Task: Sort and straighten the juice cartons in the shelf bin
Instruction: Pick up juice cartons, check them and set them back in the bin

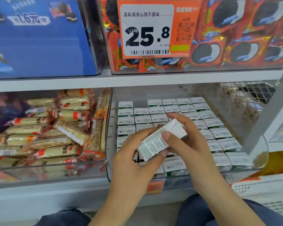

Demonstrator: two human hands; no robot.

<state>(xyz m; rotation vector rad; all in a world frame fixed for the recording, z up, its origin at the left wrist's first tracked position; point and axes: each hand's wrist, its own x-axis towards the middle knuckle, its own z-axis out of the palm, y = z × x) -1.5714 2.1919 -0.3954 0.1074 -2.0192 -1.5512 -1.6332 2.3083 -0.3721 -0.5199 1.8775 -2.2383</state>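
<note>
Both hands hold one juice carton [160,139] above the shelf bin [261,154], clear of the standing rows of cartons [183,110]. Its long axis runs diagonally, folded top up and to the right, base down toward the left hand [134,163]. The left hand's grip pinches the lower end; the right hand [186,141] wraps the upper end, thumb on the printed face. Judged from the rows, open room lies directly beneath the hands, near the bin's front wall; the carton would need turning upright to fit.

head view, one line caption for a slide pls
Both hands hold one juice carton tilted above neat rows in the clear shelf bin.
</note>
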